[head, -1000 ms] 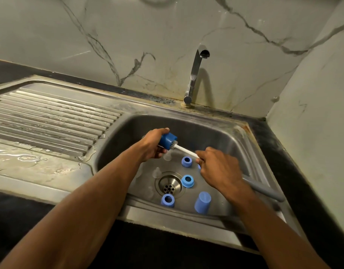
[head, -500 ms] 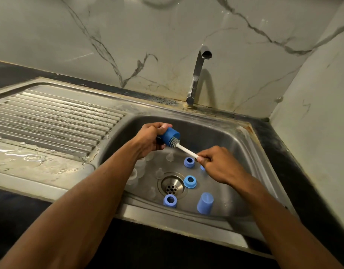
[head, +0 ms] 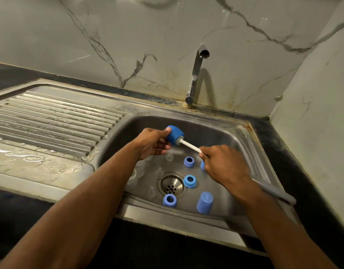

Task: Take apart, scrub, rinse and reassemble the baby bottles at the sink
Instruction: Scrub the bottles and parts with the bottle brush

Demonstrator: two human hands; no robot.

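— What is going on over the steel sink [head: 250,144]?

— A person is leaning over it, the left hand [head: 151,142] curling its fingers and thumb round a matte blue cap [head: 174,134], a short ribbed cylinder tipped on its side with the mouth facing right.

— And the other hand?

— The right hand [head: 223,166] is pinching the thin white stem of a brush [head: 190,145]; the bristled head is sitting just inside the cap's mouth. The brush's grey handle is running back under the wrist and lying across the sink's right rim.

— So the cap is clear of the basin floor?

— It is hanging above it, left of centre, between the two hands.

— What is lying below?

— Three blue rings [head: 189,161] with round holes are sitting around the drain [head: 172,184], a pierced steel cup. A second, paler blue cap [head: 204,202] is standing mouth down near the front wall. Clear teats [head: 159,172] and what look like clear bottles are lying under the left wrist, too faint to count.

— Around it?

— A ribbed drainboard [head: 50,121] is glistening with water at left, and a bent chrome tap [head: 196,74] is rising against the veined marble wall [head: 128,35].
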